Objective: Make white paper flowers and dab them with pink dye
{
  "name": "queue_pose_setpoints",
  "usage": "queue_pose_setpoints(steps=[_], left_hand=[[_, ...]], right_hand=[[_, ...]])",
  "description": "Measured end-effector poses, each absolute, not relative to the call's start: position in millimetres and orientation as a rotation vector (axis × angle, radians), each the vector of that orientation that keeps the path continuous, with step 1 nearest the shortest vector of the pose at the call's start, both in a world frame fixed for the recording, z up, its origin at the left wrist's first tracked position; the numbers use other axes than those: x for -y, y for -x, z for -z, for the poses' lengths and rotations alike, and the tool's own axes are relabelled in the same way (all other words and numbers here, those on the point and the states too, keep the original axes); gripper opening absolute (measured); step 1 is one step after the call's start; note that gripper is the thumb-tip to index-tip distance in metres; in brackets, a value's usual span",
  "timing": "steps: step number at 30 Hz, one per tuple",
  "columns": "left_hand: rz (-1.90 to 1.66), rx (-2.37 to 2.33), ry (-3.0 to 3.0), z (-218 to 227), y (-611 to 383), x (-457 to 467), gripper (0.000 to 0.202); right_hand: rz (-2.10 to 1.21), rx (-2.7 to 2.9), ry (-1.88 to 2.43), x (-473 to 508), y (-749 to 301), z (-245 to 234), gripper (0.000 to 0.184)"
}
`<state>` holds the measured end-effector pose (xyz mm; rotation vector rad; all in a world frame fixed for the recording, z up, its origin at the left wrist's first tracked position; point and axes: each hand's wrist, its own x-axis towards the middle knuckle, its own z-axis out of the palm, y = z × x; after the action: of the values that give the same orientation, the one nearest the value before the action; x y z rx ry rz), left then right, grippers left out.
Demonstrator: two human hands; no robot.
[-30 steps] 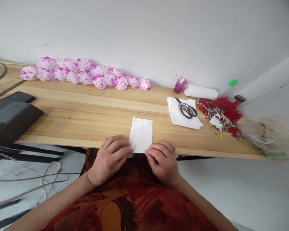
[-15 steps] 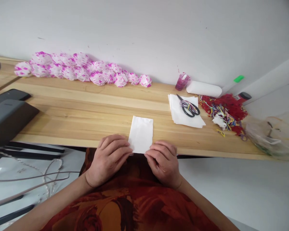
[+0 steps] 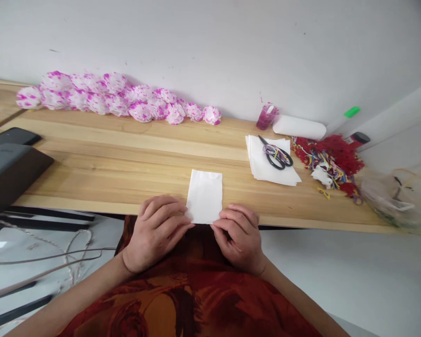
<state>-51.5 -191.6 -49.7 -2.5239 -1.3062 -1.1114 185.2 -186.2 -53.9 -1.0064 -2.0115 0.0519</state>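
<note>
A small white paper sheet (image 3: 205, 195) lies flat at the front edge of the wooden table (image 3: 126, 159). My left hand (image 3: 159, 227) pinches its near left corner between thumb and fingers. At the near right corner my right hand (image 3: 239, 236) pinches it the same way. Farther right lies a stack of white paper sheets (image 3: 263, 171). Scissors (image 3: 279, 158) with black handles rest on that stack, with coloured threads looped about them.
Pink-spotted white paper flowers (image 3: 117, 104) line the wall at left. A cup of purple liquid (image 3: 265, 118), a white roll (image 3: 299, 126), a heap of coloured threads (image 3: 337, 161) and a clear plastic bag (image 3: 389, 201) stand at right. A phone (image 3: 17, 137) and a dark box (image 3: 17, 171) lie at left.
Both hands stay at the near corners of the paper sheet, with hardly any movement. The view has shifted very slightly.
</note>
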Motion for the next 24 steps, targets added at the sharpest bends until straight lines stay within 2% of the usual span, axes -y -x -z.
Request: queue_pose_setpoints(steps=[24], left_hand=[[1.033,1.362,2.373,47.8,45.9,189.9,0.017]], right_hand=[[-0.078,2.008,1.061,183.2,-183.0,50.3,0.016]])
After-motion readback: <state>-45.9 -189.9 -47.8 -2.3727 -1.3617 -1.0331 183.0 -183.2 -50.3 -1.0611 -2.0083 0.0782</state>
